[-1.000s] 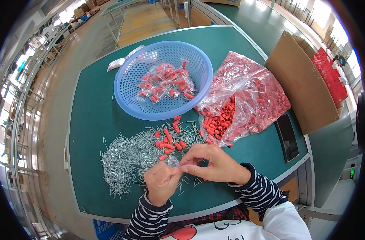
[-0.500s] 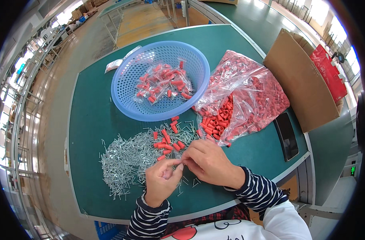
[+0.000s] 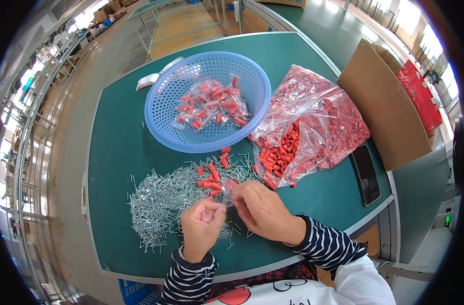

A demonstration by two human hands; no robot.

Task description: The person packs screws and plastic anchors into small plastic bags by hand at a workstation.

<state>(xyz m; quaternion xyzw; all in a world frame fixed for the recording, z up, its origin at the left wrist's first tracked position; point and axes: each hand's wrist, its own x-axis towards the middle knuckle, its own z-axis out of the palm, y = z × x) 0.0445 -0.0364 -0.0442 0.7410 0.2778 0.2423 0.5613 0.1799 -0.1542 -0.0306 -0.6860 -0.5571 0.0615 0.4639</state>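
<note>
Above the near side of the screw pile, my left hand [image 3: 201, 226] is closed, with pinkish clear plastic showing in the curl of its fingers. A small clear plastic bag [image 3: 227, 192] stands between both hands, with its lower edge at my left thumb. My right hand [image 3: 262, 209] has its bent fingers against the bag's right side; their tips are partly hidden. Loose silver screws [image 3: 161, 206] lie spread beneath and left of the hands. Several red plastic caps [image 3: 211, 185] rest on the screws just beyond my left hand.
A blue perforated basket [image 3: 155, 124] holds filled small bags [image 3: 211, 104]. Right of it lies a large clear bag of red caps [image 3: 326, 122], its mouth toward me. A black phone [image 3: 365, 175] and a cardboard box [image 3: 382, 109] stand at the right of the green table [image 3: 117, 127].
My hands have drawn slightly apart, the left one shifting left and down. The small clear bag now shows upright between them. The view has shifted slightly.
</note>
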